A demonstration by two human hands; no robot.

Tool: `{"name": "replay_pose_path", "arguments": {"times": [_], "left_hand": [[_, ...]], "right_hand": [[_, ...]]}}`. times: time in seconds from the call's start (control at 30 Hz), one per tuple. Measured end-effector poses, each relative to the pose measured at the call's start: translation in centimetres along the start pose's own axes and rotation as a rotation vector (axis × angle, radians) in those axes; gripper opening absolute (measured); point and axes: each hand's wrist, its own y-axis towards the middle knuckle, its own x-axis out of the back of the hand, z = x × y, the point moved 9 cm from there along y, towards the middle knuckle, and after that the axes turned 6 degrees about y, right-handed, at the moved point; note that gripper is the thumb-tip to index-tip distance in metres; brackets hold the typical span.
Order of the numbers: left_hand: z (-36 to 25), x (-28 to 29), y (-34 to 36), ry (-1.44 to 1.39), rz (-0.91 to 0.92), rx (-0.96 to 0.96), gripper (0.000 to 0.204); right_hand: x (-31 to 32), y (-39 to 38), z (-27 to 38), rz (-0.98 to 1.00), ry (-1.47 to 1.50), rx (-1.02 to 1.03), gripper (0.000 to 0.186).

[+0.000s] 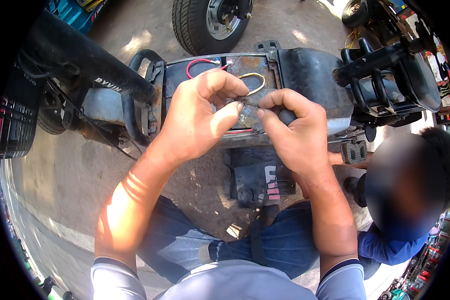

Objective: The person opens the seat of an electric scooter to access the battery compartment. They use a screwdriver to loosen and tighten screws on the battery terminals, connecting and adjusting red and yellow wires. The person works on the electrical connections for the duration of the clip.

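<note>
My left hand [197,115] is closed in a pinch over the open middle of an electric bike [312,75]. A pale yellow wire [263,82] loops up from the compartment, and its lower end runs to the left fingertips. Facing it, my right hand [302,132] pinches thumb against forefinger. A small dark piece [249,103] spans the gap between the two pinches; its kind is too small to make out. Behind my left hand, a red wire [197,61] arcs over a black battery [179,75] in the compartment.
A black plastic cover [257,182] lies on the ground between the bike and my legs. At the right a person in a blue sleeve [392,247] crouches close to my right arm. A loose-standing wheel [205,25] is beyond the bike. Pedals [354,152] stick out.
</note>
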Motion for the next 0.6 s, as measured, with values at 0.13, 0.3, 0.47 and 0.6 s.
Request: {"name": "replay_pose_path", "arguments": {"times": [0.13,0.3,0.47,0.6], "left_hand": [[-4.3,-0.8,-1.2,0.545,-0.26,-0.427,0.023],[-5.2,-1.5,-1.9,0.651,-0.332,-0.56,0.027],[-3.9,-1.0,-1.1,0.379,-0.216,-0.29,0.025],[-3.1,-0.7,-0.9,0.378,-0.158,-0.238,0.022]], "right_hand": [[-0.7,-0.3,-0.8,-0.03,0.099,-0.155,0.009],[-0.2,0.1,-0.6,-0.029,0.123,-0.118,0.011],[0.6,0.8,-0.2,-0.006,0.012,0.0,0.012],[-0.2,0.3,-1.1,-0.025,0.01,0.024,0.01]]}}
